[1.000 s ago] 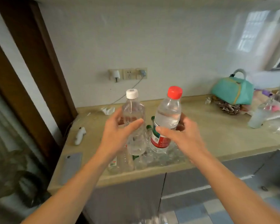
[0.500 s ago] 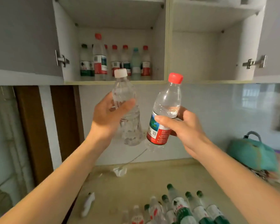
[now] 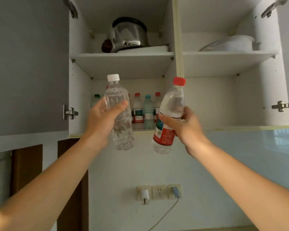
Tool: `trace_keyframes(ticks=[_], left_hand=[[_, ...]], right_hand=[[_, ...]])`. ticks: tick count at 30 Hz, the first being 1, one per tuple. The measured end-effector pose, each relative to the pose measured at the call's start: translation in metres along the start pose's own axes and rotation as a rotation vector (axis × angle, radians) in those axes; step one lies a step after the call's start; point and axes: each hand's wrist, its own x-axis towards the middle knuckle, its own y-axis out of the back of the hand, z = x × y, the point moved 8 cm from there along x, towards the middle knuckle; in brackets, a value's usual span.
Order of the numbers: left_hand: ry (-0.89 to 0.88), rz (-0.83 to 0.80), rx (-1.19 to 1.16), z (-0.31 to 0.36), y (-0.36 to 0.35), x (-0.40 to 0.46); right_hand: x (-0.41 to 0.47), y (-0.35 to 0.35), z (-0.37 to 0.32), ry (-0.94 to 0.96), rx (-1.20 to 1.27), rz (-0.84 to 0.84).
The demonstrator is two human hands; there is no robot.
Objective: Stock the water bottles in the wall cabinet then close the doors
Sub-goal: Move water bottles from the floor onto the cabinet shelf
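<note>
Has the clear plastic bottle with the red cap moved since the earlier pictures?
Yes. The red-capped clear plastic bottle went up from the counter; its cap now overlaps the lower compartment of the white wall cabinet.

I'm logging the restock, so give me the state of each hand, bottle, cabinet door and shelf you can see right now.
left hand: grips white-capped bottle, upright, capped
right hand: grips red-capped bottle, tilted, capped
left cabinet door: open
lower left shelf: bottles standing at back
lower right shelf: nothing visible on it
upper left shelf: holds metal pot
</note>
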Motion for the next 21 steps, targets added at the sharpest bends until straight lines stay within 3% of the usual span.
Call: trace_keyframes(ticks=[8,21], left_hand=[[-0.023,0.054,0.05,-0.04,-0.006,0.103],[0.062,-0.016,0.051,-0.15,-0.047,0.177]], right_hand=[[0.097,-0.047,0.02,0.061,-0.213,-0.019],[0.179,-0.085,0.085,-0.076,-0.452,-0.105]])
